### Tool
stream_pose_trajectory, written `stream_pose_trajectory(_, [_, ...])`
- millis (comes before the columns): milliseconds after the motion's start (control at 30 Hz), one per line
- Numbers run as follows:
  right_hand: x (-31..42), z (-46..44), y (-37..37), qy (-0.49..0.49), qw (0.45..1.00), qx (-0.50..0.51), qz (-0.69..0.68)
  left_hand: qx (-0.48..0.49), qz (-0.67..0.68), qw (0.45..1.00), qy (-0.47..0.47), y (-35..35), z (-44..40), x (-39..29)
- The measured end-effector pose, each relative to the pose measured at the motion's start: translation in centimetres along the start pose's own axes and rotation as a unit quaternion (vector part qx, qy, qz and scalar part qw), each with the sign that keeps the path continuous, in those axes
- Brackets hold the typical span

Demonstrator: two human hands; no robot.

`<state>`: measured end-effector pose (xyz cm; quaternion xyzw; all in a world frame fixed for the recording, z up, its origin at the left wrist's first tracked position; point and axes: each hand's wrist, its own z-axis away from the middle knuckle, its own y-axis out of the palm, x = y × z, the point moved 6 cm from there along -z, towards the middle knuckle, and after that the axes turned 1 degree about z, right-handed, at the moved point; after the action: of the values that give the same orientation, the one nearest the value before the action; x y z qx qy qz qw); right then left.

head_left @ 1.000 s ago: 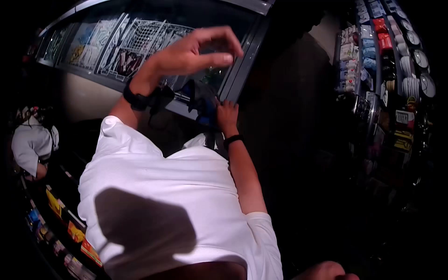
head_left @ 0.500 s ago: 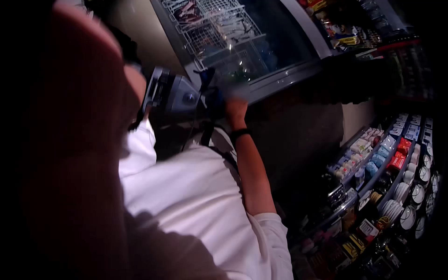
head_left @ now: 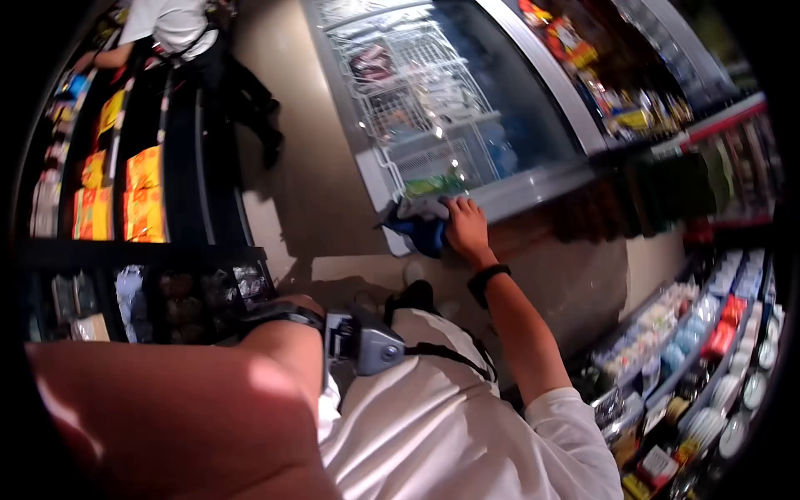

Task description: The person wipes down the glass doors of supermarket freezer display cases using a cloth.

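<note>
My right hand (head_left: 468,227) is at the near corner of the glass-topped freezer (head_left: 542,187), a black band around its wrist. Its fingers are closed on a blue and grey cloth (head_left: 423,227), bunched against the freezer's edge. Through the glass, white wire baskets (head_left: 400,100) hold packets, with a green packet (head_left: 433,185) near the corner. My left forearm (head_left: 208,400) fills the lower left, close to the camera; the left hand itself does not show. A small grey camera device (head_left: 379,346) sits in front of my white shirt (head_left: 433,425).
A person in a white shirt (head_left: 179,29) reaches to a shelf at the upper left. Shelves with orange and yellow packets (head_left: 142,196) stand to the left. Tiered shelves of small goods (head_left: 700,333) line the right. Tiled floor (head_left: 321,217) runs beside the freezer.
The view has shifted, bringing the left shelves and another person into sight. My left arm has lowered in the view. My right hand shows more clearly with the cloth at the freezer's corner.
</note>
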<state>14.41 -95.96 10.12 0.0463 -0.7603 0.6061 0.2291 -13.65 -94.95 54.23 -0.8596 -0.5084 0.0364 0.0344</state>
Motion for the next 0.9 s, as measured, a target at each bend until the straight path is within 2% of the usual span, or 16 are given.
stream_pose_trajectory(100, [1.7, -2.6, 4.3, -0.066, 0.997, 0.034, 0.015, -0.019, -0.028, 0.999, 0.000, -2.2, 0.5, 0.1])
stream_pose_trajectory(167, [2.0, -2.1, 8.9, -0.028, 0.994, 0.085, 0.057, -0.030, -0.041, 0.999, -0.004, -3.4, 1.3, 0.2])
stream_pose_trajectory(200, [3.1, -2.0, 9.3, -0.021, 0.994, 0.100, 0.029, -0.031, -0.047, 0.998, -0.010, -3.5, 1.7, 0.5])
stream_pose_trajectory(267, [2.5, -2.3, 6.9, -0.074, 0.993, 0.072, 0.055, -0.029, -0.055, 0.998, -0.010, -2.5, 1.7, 0.2])
stream_pose_trajectory(333, [-1.5, -3.5, 6.5, -0.058, 0.983, 0.053, 0.168, -0.031, -0.062, 0.997, -0.028, -2.5, 1.5, 1.1])
stream_pose_trajectory(400, [-5.3, -4.2, 2.8, 0.029, 0.992, 0.071, 0.101, -0.029, -0.064, 0.997, -0.036, -2.8, 1.7, 1.2])
stream_pose_trajectory(433, [-7.5, -4.0, 1.2, 0.015, 0.998, 0.005, 0.064, -0.030, -0.072, 0.996, -0.031, -2.5, 1.8, 1.1])
stream_pose_trajectory(467, [-9.1, -4.9, 1.1, 0.005, 0.997, -0.003, 0.075, -0.031, -0.079, 0.996, -0.030, -3.0, 2.0, 1.2])
stream_pose_trajectory(533, [-12.0, -5.0, -0.6, 0.086, 0.989, 0.043, 0.116, -0.034, -0.087, 0.995, -0.028, -3.2, 2.0, 1.0])
stream_pose_trajectory(633, [-11.8, -6.8, 1.0, 0.071, 0.981, 0.081, 0.159, -0.038, -0.122, 0.991, -0.042, -3.4, 2.3, 0.2])
stream_pose_trajectory(700, [-10.1, -7.5, 4.1, 0.037, 0.979, 0.107, 0.172, -0.035, -0.158, 0.985, -0.060, -3.2, 2.3, -0.3])
stream_pose_trajectory(800, [-6.6, -7.3, 6.9, -0.097, 0.965, 0.077, 0.229, -0.033, -0.198, 0.978, -0.061, -2.1, 1.9, -0.9])
stream_pose_trajectory(867, [-3.5, -7.1, 7.5, -0.204, 0.951, 0.078, 0.220, -0.026, -0.229, 0.972, -0.051, -0.7, 1.6, -1.6])
stream_pose_trajectory(900, [-2.2, -7.1, 7.2, -0.264, 0.945, 0.097, 0.169, -0.023, -0.243, 0.969, -0.049, 0.1, 1.5, -1.7])
